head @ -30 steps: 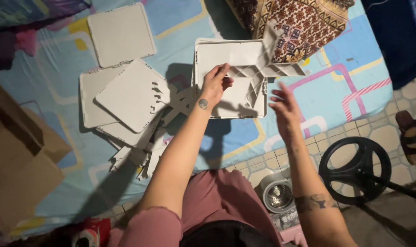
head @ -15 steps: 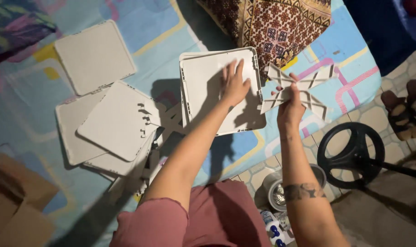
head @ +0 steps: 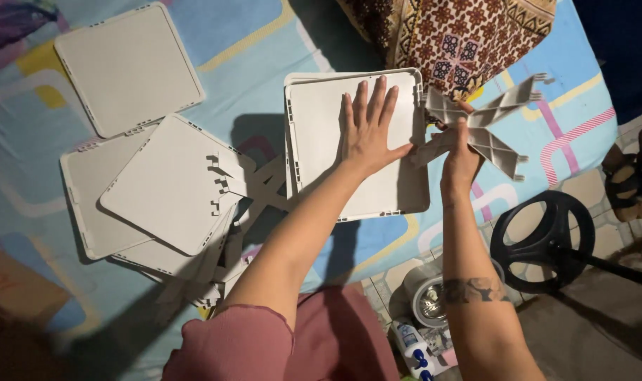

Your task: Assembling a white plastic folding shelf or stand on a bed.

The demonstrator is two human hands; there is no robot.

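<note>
My left hand (head: 369, 128) lies flat with fingers spread on a stack of square grey-white plastic panels (head: 328, 169) on a patterned blue sheet. My right hand (head: 460, 156) grips a grey X-shaped plastic cross brace (head: 492, 120) just right of that stack, its arms sticking out toward the upper right. The brace's left end touches the stack's right edge.
Several more square panels (head: 162, 190) lie piled at left, one panel (head: 127, 67) apart at top left. A patterned cushion (head: 469, 32) sits beyond the stack. A black round fan base (head: 543, 243), a small pot (head: 428, 300) and sandals (head: 635, 180) are on the tiled floor at right.
The view shifted left and nearer. My left hand flattened onto the panel stack. My right hand carried the cross brace off the stack to its right side.
</note>
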